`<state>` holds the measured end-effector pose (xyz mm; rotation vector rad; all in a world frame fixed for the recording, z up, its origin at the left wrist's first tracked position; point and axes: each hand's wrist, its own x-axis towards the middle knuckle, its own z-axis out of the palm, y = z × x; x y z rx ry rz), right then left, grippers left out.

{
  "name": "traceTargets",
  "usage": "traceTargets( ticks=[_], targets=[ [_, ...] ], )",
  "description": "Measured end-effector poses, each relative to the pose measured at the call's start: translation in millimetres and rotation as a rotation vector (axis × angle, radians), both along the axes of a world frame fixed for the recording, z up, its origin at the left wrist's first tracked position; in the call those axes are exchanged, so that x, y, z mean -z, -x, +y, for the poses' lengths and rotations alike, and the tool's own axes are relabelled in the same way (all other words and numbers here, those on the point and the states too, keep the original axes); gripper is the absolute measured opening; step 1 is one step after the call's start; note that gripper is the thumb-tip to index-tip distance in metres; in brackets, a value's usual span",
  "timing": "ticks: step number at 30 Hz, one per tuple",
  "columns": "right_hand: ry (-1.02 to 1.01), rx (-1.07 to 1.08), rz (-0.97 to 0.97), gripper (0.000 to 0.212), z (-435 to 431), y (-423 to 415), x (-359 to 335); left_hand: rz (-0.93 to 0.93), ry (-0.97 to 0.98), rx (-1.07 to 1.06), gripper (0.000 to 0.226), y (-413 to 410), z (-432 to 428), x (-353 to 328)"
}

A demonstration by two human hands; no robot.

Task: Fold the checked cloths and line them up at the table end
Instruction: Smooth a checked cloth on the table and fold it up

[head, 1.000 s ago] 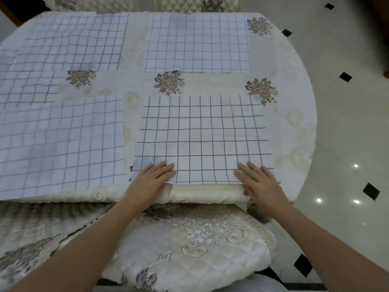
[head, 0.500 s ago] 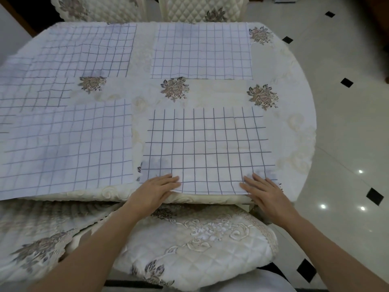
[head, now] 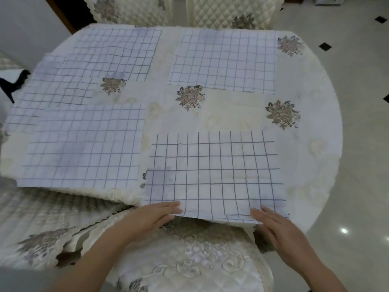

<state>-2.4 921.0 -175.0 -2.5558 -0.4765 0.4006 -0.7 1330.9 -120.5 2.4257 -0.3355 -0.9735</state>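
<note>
Several white checked cloths lie flat on the table. The nearest cloth has dark grid lines, and its near edge hangs slightly past the table edge. My left hand rests with straight fingers on its near left corner. My right hand lies flat on its near right corner. Another cloth lies to the left, one at the far right, and overlapping ones at the far left.
A cream floral tablecloth covers the oval table. A quilted chair stands right below my hands, and another to its left. Two more chair backs stand at the far side. Glossy tiled floor lies to the right.
Both hands have slid toward me with the nearest cloth, so its near edge now reaches past the table edge. The view has lifted, showing more of the far table.
</note>
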Motion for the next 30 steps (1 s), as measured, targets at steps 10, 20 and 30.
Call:
traceTargets(
  ticks=[10, 20, 30],
  targets=[
    [0.106, -0.152, -0.218, 0.048, 15.1, -146.6, -67.7, -0.038, -0.087, -0.126, 0.053, -110.2, 15.0, -47.7],
    [0.181, -0.154, -0.084, 0.049, 43.6, -259.9, -18.9, -0.272, -0.154, -0.171, 0.049, -186.1, 29.5, 27.7],
    [0.218, 0.042, -0.259, 0.055, 53.0, -258.8, 14.1, -0.716, -0.203, -0.393, 0.047, -161.8, 4.3, 41.0]
  ],
)
